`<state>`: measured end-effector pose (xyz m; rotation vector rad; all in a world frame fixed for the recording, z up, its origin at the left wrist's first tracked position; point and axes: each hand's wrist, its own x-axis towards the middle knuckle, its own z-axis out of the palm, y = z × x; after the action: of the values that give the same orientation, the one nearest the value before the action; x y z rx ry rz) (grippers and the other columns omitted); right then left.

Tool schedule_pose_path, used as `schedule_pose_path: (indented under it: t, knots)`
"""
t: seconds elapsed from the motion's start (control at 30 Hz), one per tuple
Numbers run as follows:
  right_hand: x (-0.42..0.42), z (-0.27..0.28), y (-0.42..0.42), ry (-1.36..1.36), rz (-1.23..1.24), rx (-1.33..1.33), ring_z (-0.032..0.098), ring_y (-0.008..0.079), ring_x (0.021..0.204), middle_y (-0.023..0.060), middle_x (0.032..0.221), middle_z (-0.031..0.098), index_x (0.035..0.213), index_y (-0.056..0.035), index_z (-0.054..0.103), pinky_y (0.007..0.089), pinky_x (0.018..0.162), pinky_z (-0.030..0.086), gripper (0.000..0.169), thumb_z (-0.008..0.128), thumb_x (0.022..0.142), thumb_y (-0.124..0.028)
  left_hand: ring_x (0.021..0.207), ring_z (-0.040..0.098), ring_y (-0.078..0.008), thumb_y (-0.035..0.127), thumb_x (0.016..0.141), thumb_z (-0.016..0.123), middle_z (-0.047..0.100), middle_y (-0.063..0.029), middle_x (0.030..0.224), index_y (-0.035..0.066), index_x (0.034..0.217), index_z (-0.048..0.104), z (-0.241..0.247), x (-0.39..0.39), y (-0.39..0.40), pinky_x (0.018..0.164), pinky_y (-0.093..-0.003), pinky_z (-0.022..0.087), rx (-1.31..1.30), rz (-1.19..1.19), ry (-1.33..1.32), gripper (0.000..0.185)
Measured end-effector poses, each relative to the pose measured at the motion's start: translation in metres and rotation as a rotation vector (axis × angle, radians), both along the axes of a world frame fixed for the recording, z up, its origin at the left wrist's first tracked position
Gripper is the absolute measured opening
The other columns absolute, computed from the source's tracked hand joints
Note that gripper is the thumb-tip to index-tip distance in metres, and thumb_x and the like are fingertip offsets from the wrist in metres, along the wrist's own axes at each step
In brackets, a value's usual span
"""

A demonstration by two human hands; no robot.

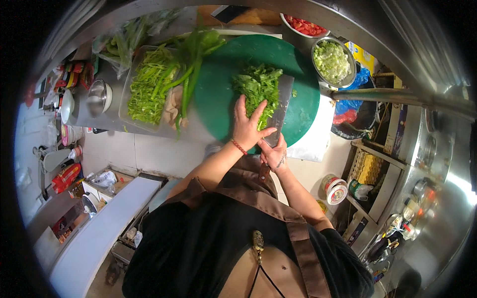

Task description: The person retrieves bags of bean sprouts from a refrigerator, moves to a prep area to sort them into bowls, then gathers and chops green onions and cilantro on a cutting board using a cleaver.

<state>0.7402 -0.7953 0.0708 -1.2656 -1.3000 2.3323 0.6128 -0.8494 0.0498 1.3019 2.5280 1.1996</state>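
Observation:
A bunch of leafy green herbs [259, 83], which looks like coriander, lies on a round green cutting board [220, 97]. My left hand [246, 126] is over the stem end, fingers spread and pressing the bunch against a cleaver [284, 102]. My right hand [275, 154] grips the cleaver low down, with its wooden handle poking out below the fingers. The broad blade stands along the right side of the herbs, and my left thumb is close to its lower part. Some of the stems are hidden under my left hand.
Left of the board stands a clear plastic tub [125, 108] of cut green vegetables, with long green peppers [192, 82] across it. A steel bowl of chopped pale greens [331, 61] and a bowl of diced tomato [303, 27] sit at upper right. A metal rail [369, 94] juts in there.

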Motion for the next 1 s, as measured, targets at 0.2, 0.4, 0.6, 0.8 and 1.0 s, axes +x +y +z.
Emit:
schedule_pose_path:
  t: [0.2,0.4,0.6,0.8,1.0]
  knots:
    - [-0.005,0.011,-0.023,0.023,-0.116,0.028,0.044,0.0117,0.035,0.0049,0.064,0.054,0.11,-0.0086,0.04,0.027,0.033,0.039,0.036,0.064,0.085,0.001,0.127,0.028,-0.0509,0.047,0.069,0.076,0.021,-0.0285,0.144,0.029,0.142,0.042,0.024,-0.007,-0.008,0.106,-0.0539,0.032,0.03,-0.143,0.135,0.082]
    - [-0.041,0.033,-0.072,0.015,-0.158,0.168,0.046,0.0119,0.036,0.0061,0.067,0.055,0.117,-0.0093,0.037,0.0265,0.033,0.038,0.043,0.062,0.085,0.002,0.127,0.03,-0.0485,0.055,0.077,0.068,0.021,-0.0272,0.143,0.027,0.138,0.049,0.045,-0.046,-0.047,0.104,-0.0532,0.034,0.16,-0.155,0.258,0.07]
    - [-0.127,0.05,-0.151,0.158,0.03,0.254,0.047,0.0121,0.037,0.0067,0.066,0.056,0.116,-0.0088,0.035,0.0253,0.032,0.038,0.041,0.061,0.086,0.002,0.131,0.029,-0.0454,0.059,0.083,0.06,0.019,-0.0241,0.146,0.026,0.135,0.054,0.073,-0.133,-0.147,0.107,-0.0526,0.031,0.234,-0.018,0.384,0.062]
    - [-0.267,0.065,-0.263,0.248,0.299,0.074,0.044,0.0108,0.037,0.0054,0.065,0.053,0.118,-0.0092,0.036,0.0251,0.033,0.035,0.04,0.061,0.088,-0.001,0.133,0.024,-0.0471,0.06,0.079,0.063,0.018,-0.028,0.146,0.025,0.14,0.047,0.075,-0.249,-0.296,0.108,-0.0551,0.027,0.059,0.233,0.463,0.072]
    - [-0.383,0.068,-0.35,0.225,0.554,-0.062,0.046,0.0131,0.038,0.0061,0.064,0.053,0.112,-0.0031,0.041,0.0292,0.035,0.041,0.037,0.065,0.084,-0.005,0.131,0.027,-0.0483,0.05,0.073,0.075,0.021,-0.0308,0.144,0.017,0.13,0.052,0.076,-0.349,-0.409,0.105,-0.0544,0.031,-0.045,0.415,0.229,0.07]
